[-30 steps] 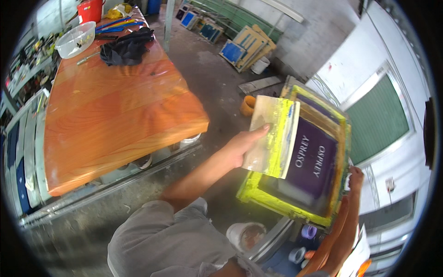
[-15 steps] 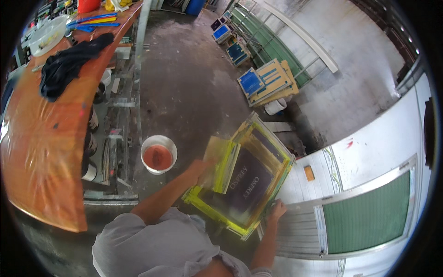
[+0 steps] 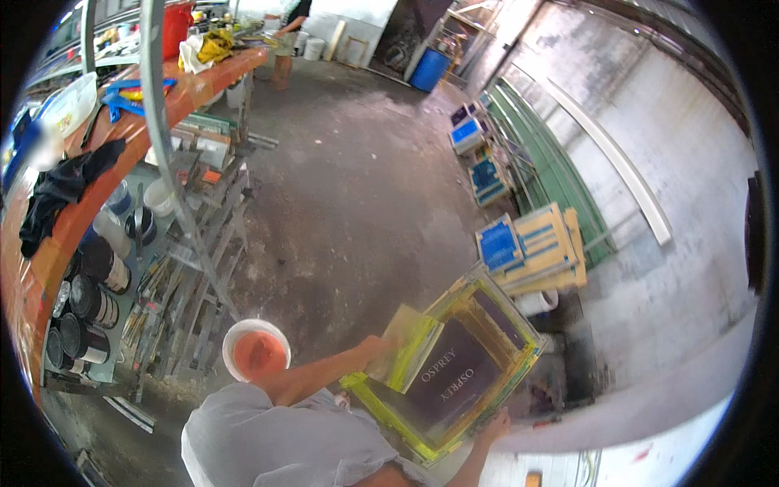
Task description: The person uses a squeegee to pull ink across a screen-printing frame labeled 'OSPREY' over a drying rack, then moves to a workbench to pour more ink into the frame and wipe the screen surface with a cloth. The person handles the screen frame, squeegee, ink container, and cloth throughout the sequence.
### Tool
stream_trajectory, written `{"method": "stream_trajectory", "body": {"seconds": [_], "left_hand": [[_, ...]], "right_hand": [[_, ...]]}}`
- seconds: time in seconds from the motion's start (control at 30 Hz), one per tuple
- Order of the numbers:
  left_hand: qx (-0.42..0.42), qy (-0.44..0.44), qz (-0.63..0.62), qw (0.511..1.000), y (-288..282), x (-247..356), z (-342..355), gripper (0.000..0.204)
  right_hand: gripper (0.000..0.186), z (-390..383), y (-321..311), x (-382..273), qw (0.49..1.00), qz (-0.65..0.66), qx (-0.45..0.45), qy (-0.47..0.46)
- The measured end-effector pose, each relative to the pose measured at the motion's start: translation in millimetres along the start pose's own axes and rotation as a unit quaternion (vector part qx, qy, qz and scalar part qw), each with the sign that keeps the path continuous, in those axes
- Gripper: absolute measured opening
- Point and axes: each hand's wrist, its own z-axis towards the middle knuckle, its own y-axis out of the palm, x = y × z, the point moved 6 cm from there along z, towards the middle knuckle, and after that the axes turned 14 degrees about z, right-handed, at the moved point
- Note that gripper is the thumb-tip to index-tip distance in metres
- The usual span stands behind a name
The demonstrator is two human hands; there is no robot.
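Observation:
A printing screen (image 3: 529, 341) is tilted in front of me, with dark mesh, pale lettering and bright yellow-green ink smears along its rim. My right hand (image 3: 497, 424) is closed on its lower right edge. My left hand (image 3: 375, 351) is closed on a flat, yellowish squeegee (image 3: 415, 351) whose long edge is coated in yellow-green; it lies over the screen's left part. Some of the left fingers are hidden behind the squeegee. Beside my left forearm, a white bucket (image 3: 229, 345) on the floor holds reddish-orange stuff.
An orange-covered table (image 3: 134, 174) with a dark cloth (image 3: 65, 191) runs along the left, above shelves of dark cans (image 3: 96, 302). More screens (image 3: 540, 243) lean by the right wall. A blue barrel (image 3: 430, 71) stands far off, and another person (image 3: 294, 20) is at the far table.
My view has tipped up, bringing the far room and another person into sight. The screen, squeegee and both hands now appear lower in the picture; both grips are unchanged.

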Motion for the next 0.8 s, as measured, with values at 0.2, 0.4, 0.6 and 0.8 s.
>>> {"method": "stream_trajectory", "body": {"seconds": [0.2,0.4,0.6,0.8], "left_hand": [[0.063,0.008,-0.146,0.987,-69,72,86,0.052],[0.097,0.061,-0.156,0.981,-175,129,248,0.071],[0.115,0.080,-0.220,0.965,-274,306,275,0.051],[0.135,0.139,-0.283,0.939,-402,398,336,0.058]], "right_hand": [[0.036,99,201,3,0.983,-0.075,-0.167,-0.032],[0.032,151,453,2,0.971,-0.034,-0.234,-0.026],[0.034,197,661,-10,0.965,0.008,-0.260,-0.022],[0.030,179,889,-12,0.949,0.010,-0.313,0.045]]}}
